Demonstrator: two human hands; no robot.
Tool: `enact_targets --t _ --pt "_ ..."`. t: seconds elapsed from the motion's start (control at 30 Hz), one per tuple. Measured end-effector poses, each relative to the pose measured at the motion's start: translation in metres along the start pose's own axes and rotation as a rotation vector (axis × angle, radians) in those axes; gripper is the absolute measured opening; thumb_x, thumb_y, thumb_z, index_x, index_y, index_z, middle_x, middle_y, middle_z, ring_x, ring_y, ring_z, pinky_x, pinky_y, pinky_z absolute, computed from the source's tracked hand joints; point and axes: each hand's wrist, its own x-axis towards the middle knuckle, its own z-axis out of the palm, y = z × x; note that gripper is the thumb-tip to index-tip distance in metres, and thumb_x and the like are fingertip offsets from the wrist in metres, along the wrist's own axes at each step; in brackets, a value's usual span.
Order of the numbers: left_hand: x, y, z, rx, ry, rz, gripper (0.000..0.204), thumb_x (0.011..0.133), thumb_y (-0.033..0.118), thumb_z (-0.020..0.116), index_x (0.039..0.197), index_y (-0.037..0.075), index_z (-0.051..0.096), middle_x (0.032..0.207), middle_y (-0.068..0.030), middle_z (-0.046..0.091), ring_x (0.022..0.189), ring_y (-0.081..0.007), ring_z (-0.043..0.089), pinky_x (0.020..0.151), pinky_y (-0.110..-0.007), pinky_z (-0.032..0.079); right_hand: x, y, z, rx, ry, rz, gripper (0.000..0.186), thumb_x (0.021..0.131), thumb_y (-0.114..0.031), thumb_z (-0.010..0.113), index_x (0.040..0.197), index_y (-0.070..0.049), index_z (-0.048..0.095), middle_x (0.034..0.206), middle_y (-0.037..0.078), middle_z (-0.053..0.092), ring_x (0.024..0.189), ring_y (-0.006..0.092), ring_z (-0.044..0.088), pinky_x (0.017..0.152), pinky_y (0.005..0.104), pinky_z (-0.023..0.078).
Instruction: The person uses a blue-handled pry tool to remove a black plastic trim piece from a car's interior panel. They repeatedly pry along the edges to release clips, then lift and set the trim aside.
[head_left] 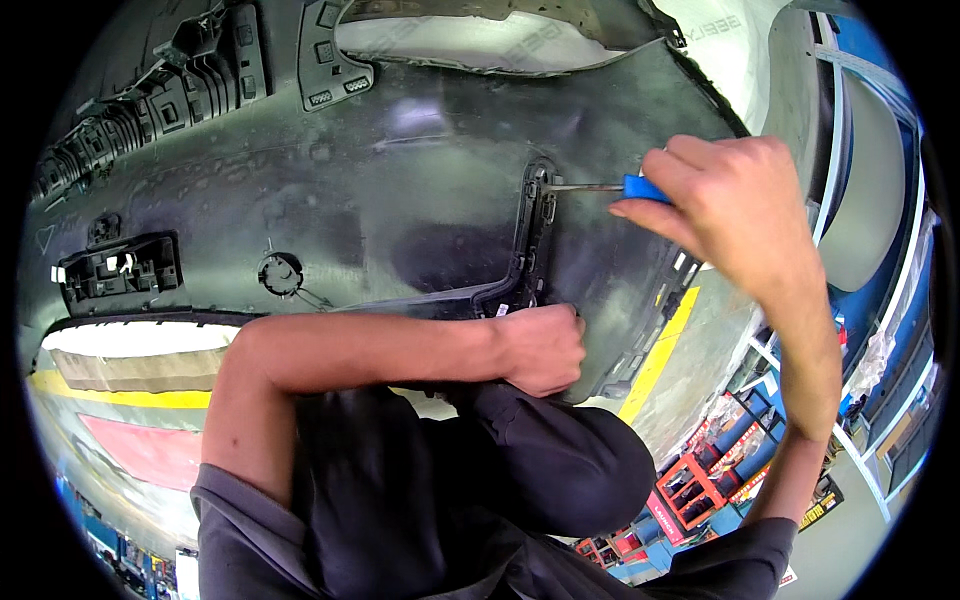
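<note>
The inner side of a large black plastic car bumper [330, 220] lies in front of me. A narrow, bent black trim piece [524, 245] is set into it right of the middle. My right hand [725, 200] is closed round the blue handle of a screwdriver [590, 187]. The metal shaft points left, its tip at the upper part of the trim piece. Close to the lower end of that piece, my left hand [543, 350] is curled into a fist against the bumper. Its fingers face away, so what they grip, if anything, is hidden.
At the left, a black bracket [120, 270] and a round socket [281, 274] are fixed on the bumper. A ribbed black part [160, 110] lies at the upper left. A metal rack [835, 130] with panels stands at the right. Red boxes [690, 485] sit at the lower right.
</note>
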Motion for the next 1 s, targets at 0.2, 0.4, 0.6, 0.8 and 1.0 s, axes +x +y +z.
enact_targets --t 0.2,0.4,0.6,0.8,1.0 --pt "-0.024 0.006 -0.029 -0.108 0.378 -0.162 0.023 0.096 0.024 0.073 0.077 0.011 0.068 0.078 -0.005 0.057 0.075 -0.0236 0.061 0.066 -0.039 0.05 -0.026 0.038 0.055 0.176 0.197 -0.11 0.045 0.085 -0.047 0.087 0.078 -0.013 0.058 0.069 0.004 0.049 0.058 0.0262 0.06 0.053 0.0414 0.046" --pt "-0.057 -0.005 -0.085 -0.143 0.541 -1.174 0.029 0.106 0.031 0.07 0.109 0.002 0.067 0.094 -0.0157 0.07 0.086 -0.0385 0.072 0.074 -0.049 0.057 -0.032 0.05 0.084 0.275 0.249 -0.093 0.045 0.083 -0.049 0.088 0.078 -0.013 0.06 0.069 0.003 0.049 0.057 0.0251 0.059 0.053 0.04 0.044" --pt "-0.028 -0.008 -0.083 0.047 0.229 -1.282 0.042 0.101 0.043 0.076 0.099 0.003 0.063 0.081 -0.0138 0.073 0.066 -0.0398 0.072 0.06 -0.049 0.055 -0.044 0.041 0.084 0.19 0.322 -0.138 0.039 0.078 -0.044 0.091 0.085 -0.012 0.069 0.07 0.001 0.051 0.057 0.0212 0.057 0.052 0.0376 0.04" --pt "-0.018 -0.011 -0.086 -0.109 0.288 -1.419 0.058 0.095 0.056 0.08 0.089 0.002 0.061 0.068 -0.0132 0.067 0.06 -0.0368 0.069 0.059 -0.048 0.053 -0.059 0.047 0.08 0.084 0.444 -0.158 0.041 0.074 -0.043 0.092 0.092 -0.011 0.074 0.071 -0.001 0.05 0.058 0.0187 0.055 0.053 0.0355 0.039" --pt "-0.011 -0.018 -0.082 -0.067 0.229 -1.519 0.063 0.086 0.059 0.088 0.085 0.002 0.063 0.065 -0.0116 0.068 0.059 -0.0316 0.07 0.06 -0.044 0.053 -0.055 0.056 0.106 0.133 0.489 -0.149 0.039 0.078 -0.047 0.088 0.083 -0.017 0.062 0.072 0.0 0.046 0.06 0.019 0.058 0.055 0.0355 0.043"
